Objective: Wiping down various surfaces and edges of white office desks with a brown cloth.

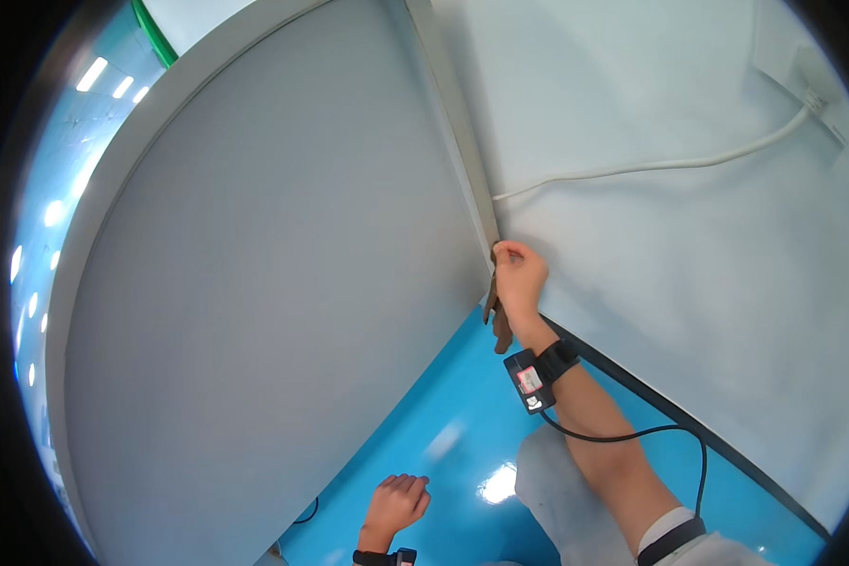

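Observation:
My right hand point(522, 277) pinches a brown cloth point(502, 327) against the narrow edge of a large grey panel point(276, 283), close to where the panel meets the white wall. The cloth hangs down in loose strips below my fingers. A black device is strapped to my right wrist. Low in the view, my left hand point(397, 501) is held over the blue floor with its fingers curled and nothing visible in it; a black strap circles that wrist too.
A white cable point(651, 167) runs along the white wall point(679, 269) from a fitting at the upper right to the panel's edge. Dark skirting point(665, 403) lines the wall's foot. A black cable runs from the wrist device along my right arm. Glossy blue floor point(439, 453) lies below.

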A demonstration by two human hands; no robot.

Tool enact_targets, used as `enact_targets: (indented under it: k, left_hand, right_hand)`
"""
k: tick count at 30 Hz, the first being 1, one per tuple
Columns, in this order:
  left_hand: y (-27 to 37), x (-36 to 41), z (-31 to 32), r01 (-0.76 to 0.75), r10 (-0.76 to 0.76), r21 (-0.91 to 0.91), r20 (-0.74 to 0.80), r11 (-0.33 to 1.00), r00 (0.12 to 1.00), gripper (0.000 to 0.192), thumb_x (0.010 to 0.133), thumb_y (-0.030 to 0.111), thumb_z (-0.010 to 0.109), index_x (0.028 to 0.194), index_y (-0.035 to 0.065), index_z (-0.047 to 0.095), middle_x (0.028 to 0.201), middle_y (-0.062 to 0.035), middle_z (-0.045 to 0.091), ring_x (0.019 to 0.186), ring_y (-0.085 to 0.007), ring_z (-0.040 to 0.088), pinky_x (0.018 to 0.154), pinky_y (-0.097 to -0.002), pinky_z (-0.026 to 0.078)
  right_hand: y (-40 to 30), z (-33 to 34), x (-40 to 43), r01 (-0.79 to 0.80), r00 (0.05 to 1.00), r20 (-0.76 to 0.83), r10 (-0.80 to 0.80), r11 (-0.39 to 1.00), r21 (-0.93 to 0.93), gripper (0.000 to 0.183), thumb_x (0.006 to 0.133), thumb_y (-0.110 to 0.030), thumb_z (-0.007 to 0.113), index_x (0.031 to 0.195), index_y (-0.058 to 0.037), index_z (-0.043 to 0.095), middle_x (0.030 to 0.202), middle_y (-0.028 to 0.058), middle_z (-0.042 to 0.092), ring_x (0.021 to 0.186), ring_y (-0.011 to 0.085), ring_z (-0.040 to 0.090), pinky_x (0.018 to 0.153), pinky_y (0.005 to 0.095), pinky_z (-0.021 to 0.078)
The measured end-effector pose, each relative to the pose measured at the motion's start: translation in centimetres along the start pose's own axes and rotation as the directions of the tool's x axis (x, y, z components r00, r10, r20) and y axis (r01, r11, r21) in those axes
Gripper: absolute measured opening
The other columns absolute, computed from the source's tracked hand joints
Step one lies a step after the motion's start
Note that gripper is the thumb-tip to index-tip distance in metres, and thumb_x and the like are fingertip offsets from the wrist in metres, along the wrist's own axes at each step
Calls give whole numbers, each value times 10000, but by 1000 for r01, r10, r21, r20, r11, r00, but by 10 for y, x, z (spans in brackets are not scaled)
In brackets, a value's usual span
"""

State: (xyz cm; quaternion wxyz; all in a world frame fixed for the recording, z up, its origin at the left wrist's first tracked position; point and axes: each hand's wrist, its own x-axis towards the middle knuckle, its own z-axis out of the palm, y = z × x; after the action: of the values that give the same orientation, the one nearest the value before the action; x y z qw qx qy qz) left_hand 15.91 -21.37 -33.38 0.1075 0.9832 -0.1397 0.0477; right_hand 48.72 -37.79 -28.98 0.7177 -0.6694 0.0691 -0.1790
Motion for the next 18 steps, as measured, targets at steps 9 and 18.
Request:
enact_targets:
  k: [9, 18]
  left_hand:
    - [1, -8, -4, 33, -33, 4, 3, 999, 999, 67, 722, 84, 587, 782, 55, 586, 602, -61, 557, 564, -213, 561, 537, -323, 436]
    - [9, -13, -20, 24, -24, 21, 26, 1000, 999, 49, 722, 90, 593, 756, 57, 579, 591, -58, 554, 560, -215, 565, 535, -323, 443]
  right_hand:
    - [1, -2, 3, -58, 998, -21, 58, 998, 11, 117, 781, -80, 610, 784, 19, 673, 601, 116, 621, 511, 162, 565, 524, 292, 442]
    - [14, -3, 0, 83, 996, -33, -85, 995, -46, 135, 770, -105, 622, 785, 16, 681, 659, 119, 657, 584, 205, 614, 590, 305, 472]
